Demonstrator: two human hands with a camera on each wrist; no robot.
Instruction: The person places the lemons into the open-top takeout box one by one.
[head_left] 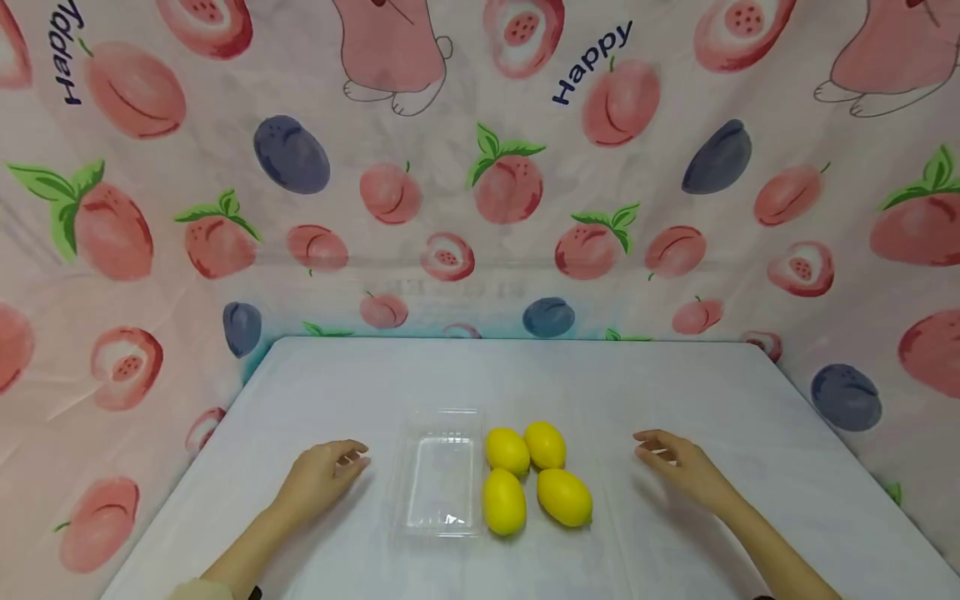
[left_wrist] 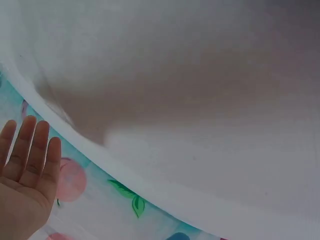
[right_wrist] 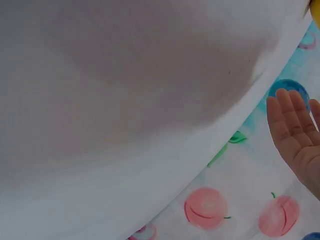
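Observation:
My left hand (head_left: 321, 475) hovers over the table to the left of a clear plastic box (head_left: 401, 492), its fingers relaxed and holding nothing. On the other side, my right hand (head_left: 686, 473) is held out over the table, also with nothing in its fingers. Several yellow lemons lie grouped between the hands, against the right side of the box. The front-left lemon (head_left: 504, 502) is nearest the box wall, and the front-right lemon (head_left: 565, 497) is nearest my right hand. In the wrist views the left palm (left_wrist: 22, 200) and right palm (right_wrist: 300, 145) show loosely straight fingers.
A white-covered table (head_left: 517, 375) spreads under everything. Behind and beside it hangs a fruit-print cloth (head_left: 435, 150). A sliver of yellow lemon (right_wrist: 316, 12) shows at the corner of the right wrist view.

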